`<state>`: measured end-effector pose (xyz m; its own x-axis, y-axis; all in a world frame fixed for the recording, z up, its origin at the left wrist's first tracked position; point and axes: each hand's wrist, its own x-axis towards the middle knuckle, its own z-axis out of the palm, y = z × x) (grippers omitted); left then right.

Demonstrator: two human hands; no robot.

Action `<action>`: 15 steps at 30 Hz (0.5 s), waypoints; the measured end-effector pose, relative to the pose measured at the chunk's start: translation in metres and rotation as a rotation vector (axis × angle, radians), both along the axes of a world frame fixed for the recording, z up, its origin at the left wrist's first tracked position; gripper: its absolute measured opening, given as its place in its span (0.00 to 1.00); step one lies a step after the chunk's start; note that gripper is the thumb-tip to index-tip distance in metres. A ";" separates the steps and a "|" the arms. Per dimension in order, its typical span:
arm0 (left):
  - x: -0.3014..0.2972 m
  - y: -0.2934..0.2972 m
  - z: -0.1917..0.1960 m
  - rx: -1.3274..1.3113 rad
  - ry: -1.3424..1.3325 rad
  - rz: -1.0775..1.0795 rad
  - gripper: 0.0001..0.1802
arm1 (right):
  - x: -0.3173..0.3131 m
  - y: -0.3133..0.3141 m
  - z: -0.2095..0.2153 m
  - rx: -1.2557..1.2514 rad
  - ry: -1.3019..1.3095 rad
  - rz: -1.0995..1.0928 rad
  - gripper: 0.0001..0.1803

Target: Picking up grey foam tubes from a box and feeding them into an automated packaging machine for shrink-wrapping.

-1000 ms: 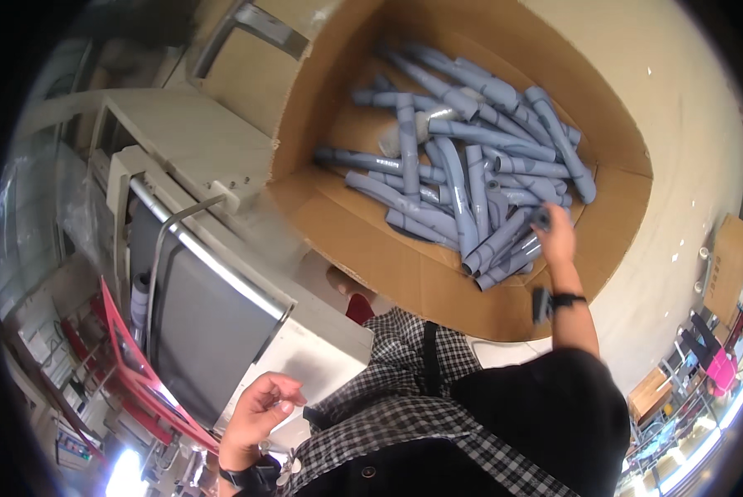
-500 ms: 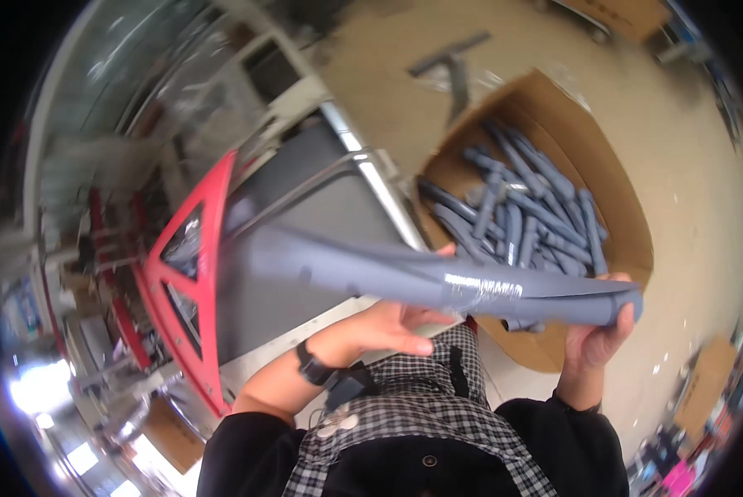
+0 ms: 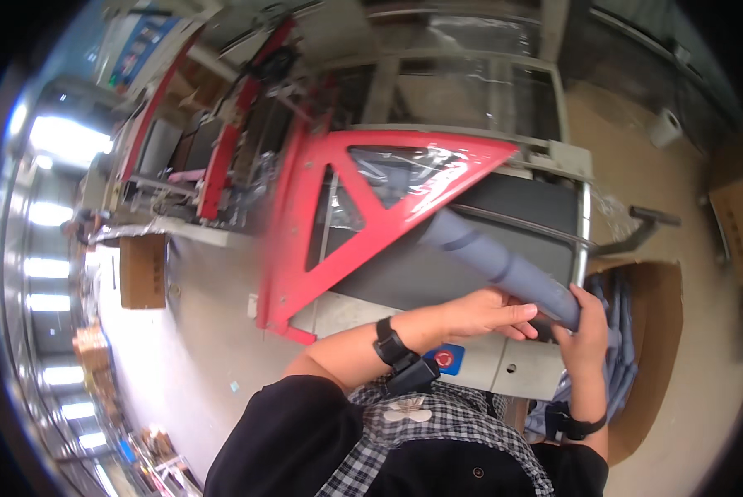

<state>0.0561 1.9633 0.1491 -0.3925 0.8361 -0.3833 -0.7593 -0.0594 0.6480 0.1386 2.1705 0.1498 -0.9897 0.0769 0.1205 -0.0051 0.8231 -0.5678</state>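
Observation:
A long grey-blue rolled sheet [image 3: 504,261] slants over a dark grey conveyor belt [image 3: 380,269], its far end beside a red triangular frame [image 3: 371,240]. My right hand [image 3: 585,331] grips the near end, fingers wrapped round it. Just below the roll's middle, my left hand [image 3: 487,315] has its thumb stretched out and apart from the fingers; whether it touches the roll I cannot tell. Motion blurs the roll. To the right, partly behind my right arm, a cardboard box [image 3: 657,364] holds several similar grey-blue rolls [image 3: 620,331].
A red push button on a blue plate [image 3: 446,359] sits at the belt machine's near side. Dark metal legs [image 3: 641,228] stick out past its right end. Another red-framed machine [image 3: 222,166] stands at far left, with a carton [image 3: 142,272] below it on the floor.
My view has turned left, so the red frame now sits nearer the middle and the box at the right edge. The roll has swung to a steeper slant, still in my right hand.

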 end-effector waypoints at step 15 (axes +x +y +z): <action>-0.115 -0.453 -0.140 -1.192 0.027 0.643 0.43 | -0.049 0.072 -0.035 0.232 -0.087 -0.124 0.29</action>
<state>-0.0585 1.5103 0.0088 -0.6041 -0.3291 -0.7258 -0.7961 0.2079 0.5683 0.0899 2.2427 0.1146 -0.9819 0.1780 0.0643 0.1438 0.9225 -0.3581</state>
